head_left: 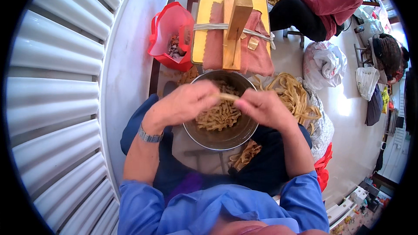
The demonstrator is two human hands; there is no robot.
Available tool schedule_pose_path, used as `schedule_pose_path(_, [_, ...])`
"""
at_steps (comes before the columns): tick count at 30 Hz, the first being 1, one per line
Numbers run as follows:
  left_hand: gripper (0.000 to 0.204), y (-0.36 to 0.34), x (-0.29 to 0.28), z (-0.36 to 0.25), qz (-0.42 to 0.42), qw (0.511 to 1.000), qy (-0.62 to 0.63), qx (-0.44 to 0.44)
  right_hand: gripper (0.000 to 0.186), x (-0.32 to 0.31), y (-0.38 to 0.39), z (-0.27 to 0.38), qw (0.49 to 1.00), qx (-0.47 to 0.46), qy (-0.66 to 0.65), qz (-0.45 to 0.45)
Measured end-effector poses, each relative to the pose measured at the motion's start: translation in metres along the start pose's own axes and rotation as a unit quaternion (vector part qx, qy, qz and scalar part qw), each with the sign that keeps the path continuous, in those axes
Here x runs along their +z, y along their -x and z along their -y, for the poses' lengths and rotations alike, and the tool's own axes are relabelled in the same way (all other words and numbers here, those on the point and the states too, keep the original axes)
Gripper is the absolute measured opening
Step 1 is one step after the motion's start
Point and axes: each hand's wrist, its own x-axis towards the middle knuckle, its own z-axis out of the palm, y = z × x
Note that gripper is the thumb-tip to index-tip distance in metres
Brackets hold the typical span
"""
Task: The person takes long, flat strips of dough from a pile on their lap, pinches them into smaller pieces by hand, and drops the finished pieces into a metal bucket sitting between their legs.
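My left hand [186,104], with a metal-band watch on the wrist, and my right hand [266,108] are closed on opposite ends of a short tan strip [227,97]. They hold it level over a round metal pot [221,142]. Many short, crinkled tan pieces [220,118] lie inside the pot, which stands between my knees. Just beyond it is a yellow-topped stool [203,0] draped with a pink cloth [261,58]. An upright wooden piece on a wooden board [236,21] is tied onto it with white cord. Small tan scraps [253,43] rest on the cloth.
A red bag [173,56] with scraps inside stands left of the stool. Long tan strips [291,93] are heaped to the right, near a white plastic bag [324,65]. Another person [322,4] sits at the far right. A white radiator [56,95] runs along the left.
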Motion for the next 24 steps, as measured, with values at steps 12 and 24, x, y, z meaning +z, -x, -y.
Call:
schedule_pose_path(12, [0.019,-0.085,0.002,0.017,-0.286,0.948,-0.114,0.076,0.018,-0.007,-0.053,-0.053,0.944,-0.022,0.193,-0.265])
schedule_pose_path(24, [0.056,-0.038,0.004,0.006,-0.113,0.973,0.120,-0.160,0.017,-0.007,-0.027,-0.017,0.942,-0.201,0.171,-0.205])
